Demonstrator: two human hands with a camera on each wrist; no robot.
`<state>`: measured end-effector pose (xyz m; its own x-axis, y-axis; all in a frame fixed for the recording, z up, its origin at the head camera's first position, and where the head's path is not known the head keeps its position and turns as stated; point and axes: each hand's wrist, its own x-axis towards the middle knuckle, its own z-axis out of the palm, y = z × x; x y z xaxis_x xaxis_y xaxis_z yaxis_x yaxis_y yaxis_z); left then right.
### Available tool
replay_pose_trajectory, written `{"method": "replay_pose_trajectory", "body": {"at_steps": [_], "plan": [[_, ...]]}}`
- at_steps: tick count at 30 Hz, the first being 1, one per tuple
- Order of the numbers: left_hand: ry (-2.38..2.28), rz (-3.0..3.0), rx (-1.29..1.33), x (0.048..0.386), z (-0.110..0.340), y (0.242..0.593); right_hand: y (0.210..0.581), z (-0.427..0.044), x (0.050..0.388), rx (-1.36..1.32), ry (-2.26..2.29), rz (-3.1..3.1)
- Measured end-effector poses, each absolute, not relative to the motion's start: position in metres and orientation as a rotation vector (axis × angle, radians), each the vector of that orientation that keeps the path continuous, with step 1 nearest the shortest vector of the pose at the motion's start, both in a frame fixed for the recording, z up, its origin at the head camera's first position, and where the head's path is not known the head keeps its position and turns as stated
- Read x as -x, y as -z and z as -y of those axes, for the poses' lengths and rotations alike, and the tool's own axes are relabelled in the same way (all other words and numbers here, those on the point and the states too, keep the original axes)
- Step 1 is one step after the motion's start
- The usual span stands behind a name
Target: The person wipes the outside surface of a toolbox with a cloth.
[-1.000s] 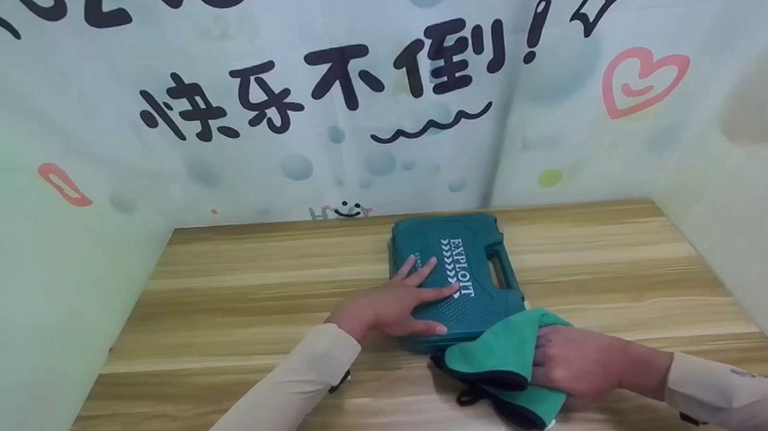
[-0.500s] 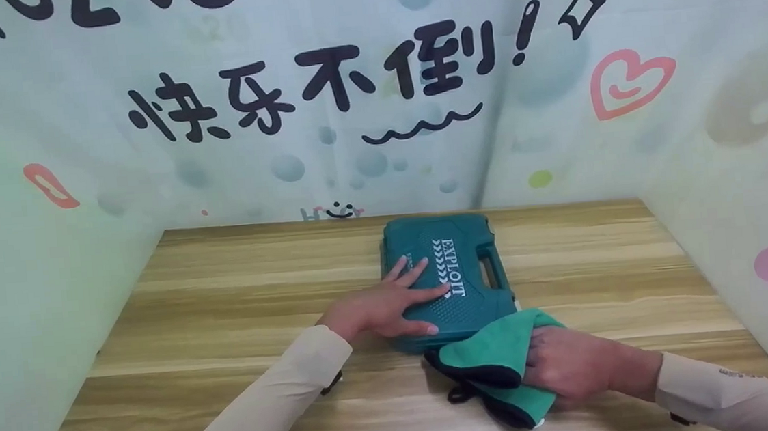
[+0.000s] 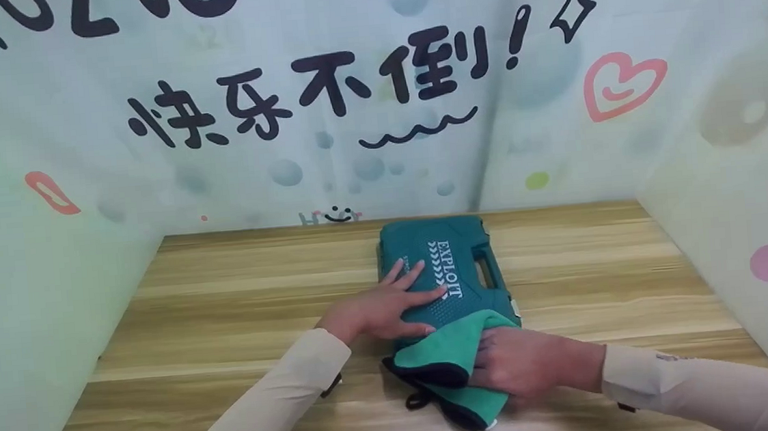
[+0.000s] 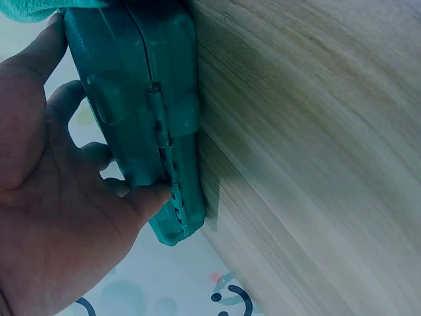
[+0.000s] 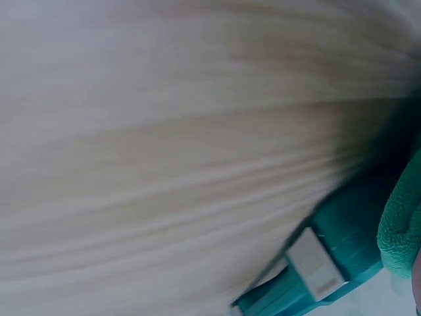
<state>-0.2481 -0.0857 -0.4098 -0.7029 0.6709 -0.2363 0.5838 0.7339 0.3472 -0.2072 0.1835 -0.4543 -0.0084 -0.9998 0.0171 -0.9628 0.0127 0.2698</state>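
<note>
A teal plastic carry case (image 3: 465,271) lies flat on the table, its lid printed EXPLOIT and its handle toward the right. My left hand (image 3: 378,312) rests on the lid with its fingers spread; in the left wrist view this hand (image 4: 72,178) lies over the case's hinged side (image 4: 141,118). My right hand (image 3: 522,362) grips a folded green cloth (image 3: 439,351) with black edging and a small loop, held against the case's near end. Fingertips inside the cloth are hidden. The right wrist view catches part of the cloth (image 5: 400,227) beside a white latch (image 5: 316,263).
The wood-grain table (image 3: 238,282) carries the case near its back edge. A printed fabric backdrop (image 3: 251,178) stands right behind it, with pale side walls (image 3: 720,216) to the left and right.
My right hand has moved left with the cloth, along the near end of the case. My left hand stays on the lid. The head view has shifted slightly.
</note>
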Motion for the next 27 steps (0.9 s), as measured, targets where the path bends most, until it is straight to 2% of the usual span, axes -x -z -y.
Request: {"method": "replay_pose_trajectory", "body": {"at_steps": [10, 27], "plan": [[-0.334, -2.58, -0.97, 0.25, 0.08, 0.414, 0.449, -0.155, 0.211, -2.163, 0.246, 2.059], [-0.354, -2.587, -0.925, 0.248, 0.086, 0.412, 0.449, -0.133, 0.209, -2.13, 0.31, 2.066]]}}
